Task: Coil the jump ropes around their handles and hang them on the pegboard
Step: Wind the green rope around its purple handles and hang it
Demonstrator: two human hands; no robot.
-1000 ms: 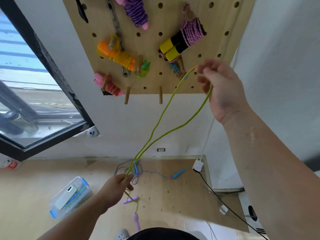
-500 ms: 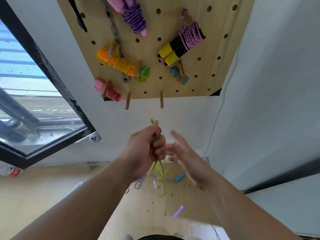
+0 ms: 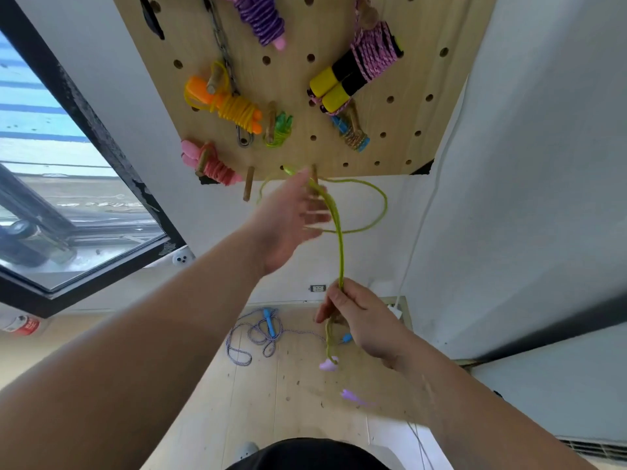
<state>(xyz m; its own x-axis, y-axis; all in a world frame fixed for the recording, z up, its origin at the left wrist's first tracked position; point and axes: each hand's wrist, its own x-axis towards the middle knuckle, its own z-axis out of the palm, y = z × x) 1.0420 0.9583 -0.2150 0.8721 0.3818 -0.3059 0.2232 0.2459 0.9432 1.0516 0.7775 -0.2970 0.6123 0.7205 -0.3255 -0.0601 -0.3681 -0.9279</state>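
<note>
Head view: right hand [image 3: 359,320] pinches the green rope [image 3: 340,245], running toward twelve o'clock, looped over the open left hand [image 3: 288,218].

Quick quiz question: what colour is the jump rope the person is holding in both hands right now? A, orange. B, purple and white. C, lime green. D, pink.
C: the lime green rope runs from the right hand, pinched on it low down, up to the raised left hand, with a loop swinging out to the right just below the pegboard.
</note>
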